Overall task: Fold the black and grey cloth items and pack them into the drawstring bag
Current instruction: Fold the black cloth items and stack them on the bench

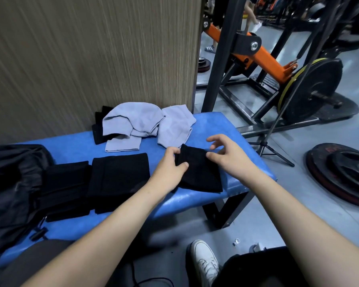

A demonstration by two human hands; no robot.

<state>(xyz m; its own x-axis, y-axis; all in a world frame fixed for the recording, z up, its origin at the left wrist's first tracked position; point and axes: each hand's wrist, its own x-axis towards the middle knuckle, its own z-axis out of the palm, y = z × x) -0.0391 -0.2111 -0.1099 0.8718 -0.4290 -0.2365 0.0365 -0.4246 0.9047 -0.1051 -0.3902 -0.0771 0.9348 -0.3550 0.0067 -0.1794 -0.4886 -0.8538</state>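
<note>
Both hands work one black cloth (199,170) near the right end of the blue table (211,125). The left hand (170,164) pinches the cloth's left edge between thumb and curled fingers. The right hand (228,154) presses its thumb on the upper right edge while its fingers lift, spread and loose, above the far corner; whether they hold any fabric I cannot quite tell, since black on black hides the folds.

The cloth lies as a slanted rectangle, its long axis running from the near right edge of the table up toward the far left, so the next fold likely goes across that axis, with the right hand nearer the free far corner.

Left of it, along the near edge, sit two folded black pieces (120,179) side by side, and beyond them, at the left end, the dark drawstring bag (10,183). Farther back, toward the far edge, a loose pile of grey cloths (141,123) partly covers another black piece (98,129), all unfolded.
</note>
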